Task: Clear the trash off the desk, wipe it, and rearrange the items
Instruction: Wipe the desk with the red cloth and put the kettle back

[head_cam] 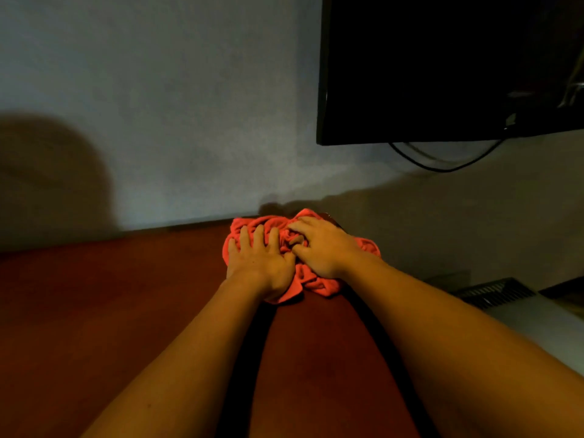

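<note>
Two hands, left hand [257, 259] flat and right hand [319, 248] gripping, press a cloth [311, 279] onto the worktop [110, 295]: wiping step. Next, sweep toward the person.

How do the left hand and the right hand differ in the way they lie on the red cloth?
The left hand lies nearer the person, fingers fairly straight and spread, pressing flat on the red cloth. The right hand lies farther toward the wall, fingers bent and digging into the folds. The left hand covers the cloth's left side, the right hand its right side. Both rest palm down on the bunched cloth on the desk.
</note>
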Demonstrator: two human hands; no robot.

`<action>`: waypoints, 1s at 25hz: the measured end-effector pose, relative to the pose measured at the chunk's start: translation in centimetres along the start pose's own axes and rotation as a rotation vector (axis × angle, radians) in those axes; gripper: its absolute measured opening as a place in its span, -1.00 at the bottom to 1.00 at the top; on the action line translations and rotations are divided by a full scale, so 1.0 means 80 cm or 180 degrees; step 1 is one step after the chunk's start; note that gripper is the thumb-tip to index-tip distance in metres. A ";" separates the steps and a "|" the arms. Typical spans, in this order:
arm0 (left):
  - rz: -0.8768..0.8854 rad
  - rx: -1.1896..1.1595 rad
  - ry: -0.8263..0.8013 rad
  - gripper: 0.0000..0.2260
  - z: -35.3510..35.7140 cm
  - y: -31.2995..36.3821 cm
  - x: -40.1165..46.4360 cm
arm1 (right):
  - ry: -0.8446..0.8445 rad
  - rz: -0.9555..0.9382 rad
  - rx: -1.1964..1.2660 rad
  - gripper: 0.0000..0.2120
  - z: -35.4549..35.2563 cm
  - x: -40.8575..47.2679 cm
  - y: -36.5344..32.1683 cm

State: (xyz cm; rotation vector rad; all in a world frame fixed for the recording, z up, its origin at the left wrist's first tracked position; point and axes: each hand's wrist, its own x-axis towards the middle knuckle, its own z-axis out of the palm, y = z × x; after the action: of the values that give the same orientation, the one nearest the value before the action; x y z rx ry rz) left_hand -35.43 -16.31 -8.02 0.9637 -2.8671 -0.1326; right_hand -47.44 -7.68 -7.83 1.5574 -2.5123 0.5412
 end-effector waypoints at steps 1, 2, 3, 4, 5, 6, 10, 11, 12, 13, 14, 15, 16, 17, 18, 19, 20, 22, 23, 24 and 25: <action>0.0033 0.0001 0.0024 -0.41 0.004 0.001 0.024 | -0.0006 0.0031 0.0045 -0.54 0.004 0.020 0.013; 0.0072 0.0013 0.0051 -0.41 0.006 0.002 0.045 | -0.0005 0.0086 0.0078 -0.57 0.005 0.038 0.025; 0.0105 0.0024 0.0078 -0.42 0.007 0.003 0.064 | -0.0005 0.0130 0.0128 -0.57 0.008 0.056 0.037; 0.0130 0.0035 0.0086 -0.42 0.009 0.005 0.080 | -0.0024 0.0162 0.0173 -0.55 0.010 0.072 0.046; 0.0136 0.0042 0.0082 -0.43 0.009 0.008 0.093 | -0.0028 0.0210 0.0207 -0.50 0.012 0.086 0.052; 0.0127 0.0045 0.0071 -0.44 0.011 0.010 0.103 | -0.0012 0.0279 0.0252 -0.42 0.015 0.098 0.059; 0.0114 0.0093 0.0029 -0.43 0.011 0.016 0.115 | -0.0088 0.0416 0.0252 -0.43 0.017 0.108 0.068; 0.0127 0.0075 -0.0013 -0.43 0.011 0.015 0.113 | -0.0075 0.0403 0.0169 -0.51 0.015 0.105 0.067; 0.0143 0.0059 -0.0063 -0.42 0.009 0.013 0.110 | -0.0043 0.0358 0.0098 -0.56 0.014 0.099 0.066; 0.0164 0.0056 -0.0112 -0.42 0.008 0.012 0.104 | -0.0017 0.0290 0.0051 -0.57 0.012 0.091 0.061; 0.0197 0.0063 -0.0139 -0.42 0.008 0.011 0.097 | -0.0020 0.0262 0.0027 -0.59 0.010 0.082 0.057; 0.0237 0.0069 -0.0146 -0.41 0.009 0.010 0.087 | -0.0051 0.0261 0.0023 -0.59 0.009 0.072 0.053; 0.0291 0.0058 -0.0132 -0.41 0.008 0.009 0.074 | -0.0096 0.0308 0.0023 -0.59 0.004 0.058 0.047; 0.0351 0.0029 -0.0110 -0.41 0.008 0.008 0.059 | -0.0136 0.0402 0.0008 -0.58 0.001 0.042 0.040; 0.0406 0.0010 -0.0085 -0.41 0.008 0.007 0.043 | -0.0139 0.0489 -0.0047 -0.57 -0.001 0.025 0.033; 0.0455 0.0007 -0.0065 -0.41 0.007 0.007 0.024 | -0.0111 0.0535 -0.0150 -0.56 -0.005 0.006 0.025; 0.0489 0.0011 -0.0063 -0.41 0.007 0.007 0.005 | -0.0088 0.0556 -0.0268 -0.55 -0.008 -0.013 0.015; 0.0518 0.0022 -0.0100 -0.42 0.001 0.007 -0.040 | -0.0082 0.0592 -0.0354 -0.53 -0.018 -0.055 -0.009; 0.0513 0.0032 -0.0128 -0.42 0.000 0.007 -0.063 | -0.0114 0.0611 -0.0339 -0.47 -0.022 -0.075 -0.022; 0.0503 0.0037 -0.0142 -0.42 -0.002 0.006 -0.087 | -0.0149 0.0617 -0.0315 -0.39 -0.027 -0.096 -0.036; 0.0493 0.0032 -0.0149 -0.42 -0.003 0.005 -0.111 | -0.0191 0.0633 -0.0295 -0.34 -0.030 -0.117 -0.050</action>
State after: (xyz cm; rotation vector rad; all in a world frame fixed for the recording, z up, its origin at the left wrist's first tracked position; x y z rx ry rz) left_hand -28.60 -10.67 -8.42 0.7456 -2.9739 -0.1287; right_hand -39.82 -0.55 -7.49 1.3200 -2.7132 0.4000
